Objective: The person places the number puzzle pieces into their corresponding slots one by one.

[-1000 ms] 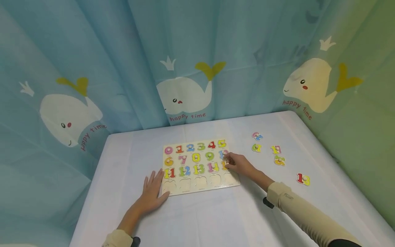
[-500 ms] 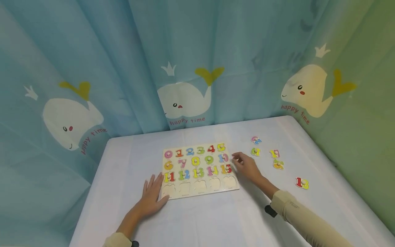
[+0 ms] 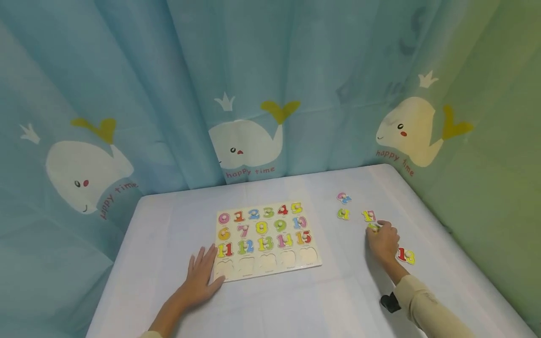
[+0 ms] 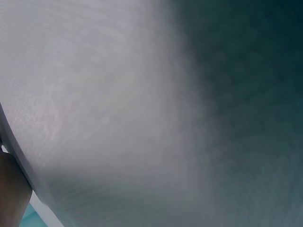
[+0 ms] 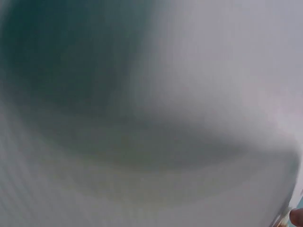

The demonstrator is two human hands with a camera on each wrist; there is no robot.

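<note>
My left hand (image 3: 198, 277) lies with spread, straight fingers at the left edge of a wooden number puzzle board (image 3: 270, 278). Coloured, knobbed numbers fill its upper three rows; the front row shows bare recesses. To the right of the board, my right hand (image 3: 383, 241) bends its fingers over a green-and-orange number puzzle piece (image 3: 373, 227) and pinches it, hiding most of it. In the right wrist view only a fingertip (image 5: 297, 217) shows in the lower corner. The left wrist view has a dark sliver of hand (image 4: 12, 189) beside blurred cloth.
Near the right hand lie a yellow-and-pink number piece (image 3: 368, 216) and a red-and-yellow one (image 3: 406, 256). Farther back are a pink-and-blue piece (image 3: 343, 197) and a green-and-yellow piece (image 3: 343, 214). A whale-print curtain (image 3: 177, 141) borders the white-covered table (image 3: 279, 310).
My right hand has left the board's right side and moved right to the green-and-orange number puzzle piece. The left hand stays at the board's edge. The head view has shifted slightly.
</note>
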